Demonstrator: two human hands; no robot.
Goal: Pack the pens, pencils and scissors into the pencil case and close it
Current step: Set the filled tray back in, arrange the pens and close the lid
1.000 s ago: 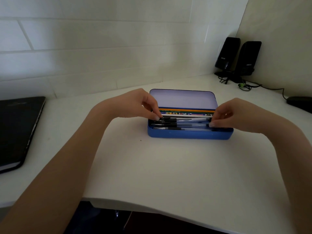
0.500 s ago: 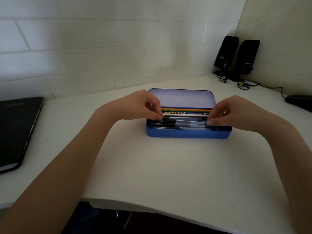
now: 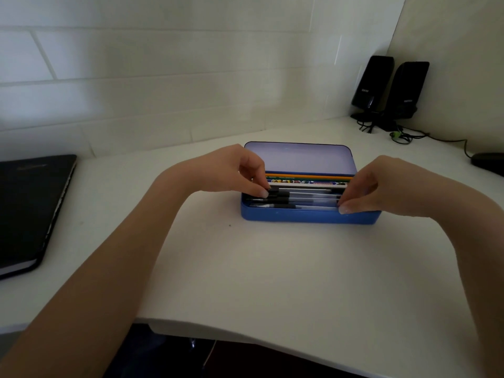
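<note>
On the white bench (image 3: 272, 268), nothing loose is seen lying in front of the blue pencil case (image 3: 308, 215), so the packing is judged nearly done. Inside it, black-capped pens (image 3: 308, 199) are pinched at their ends by the left hand (image 3: 231, 170) and the right hand (image 3: 379, 184), with pencils (image 3: 308, 177) laid behind them; no scissors can be made out. Farther back, the lid (image 3: 300, 156) stands open, and closing is left.

pen (image 3: 313, 199) ends hidden under fingers (image 3: 263, 192), scissors unseen, notebook (image 3: 30, 208) cut off left
</note>
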